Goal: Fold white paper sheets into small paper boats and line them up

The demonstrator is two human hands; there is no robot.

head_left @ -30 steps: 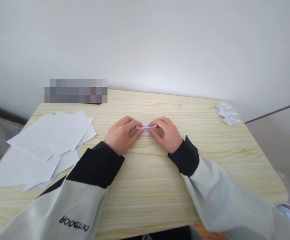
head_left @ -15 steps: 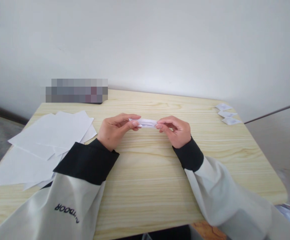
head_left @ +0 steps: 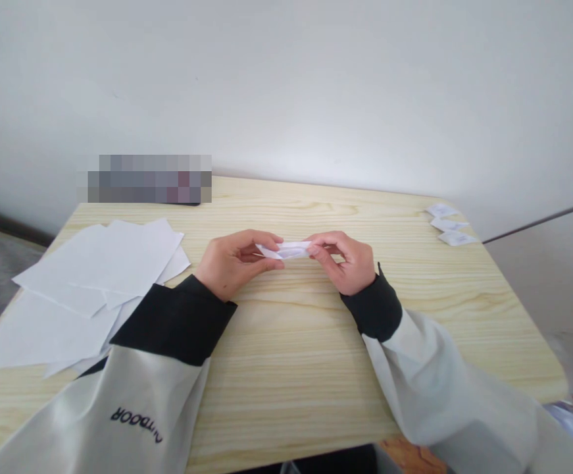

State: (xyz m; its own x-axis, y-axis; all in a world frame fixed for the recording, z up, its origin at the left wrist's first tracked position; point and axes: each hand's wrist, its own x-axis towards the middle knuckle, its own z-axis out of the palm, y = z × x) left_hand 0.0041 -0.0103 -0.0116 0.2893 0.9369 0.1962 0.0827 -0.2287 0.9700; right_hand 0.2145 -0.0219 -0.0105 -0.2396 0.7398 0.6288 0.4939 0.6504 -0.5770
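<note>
A small folded white paper piece [head_left: 287, 249] is held just above the middle of the light wooden table [head_left: 291, 342]. My left hand [head_left: 234, 263] pinches its left end between thumb and fingers. My right hand [head_left: 345, 262] pinches its right end the same way. Both wrists hover close to the tabletop, and the paper spans the gap between the two hands.
A loose pile of white paper sheets [head_left: 93, 276] covers the table's left side. Three small folded paper shapes [head_left: 448, 225] lie at the far right corner. A blurred dark object [head_left: 148, 179] stands at the back left against the white wall.
The folded paper was pressed on the table a second ago; both hands have since lifted it and turned so their pinch on its ends shows.
</note>
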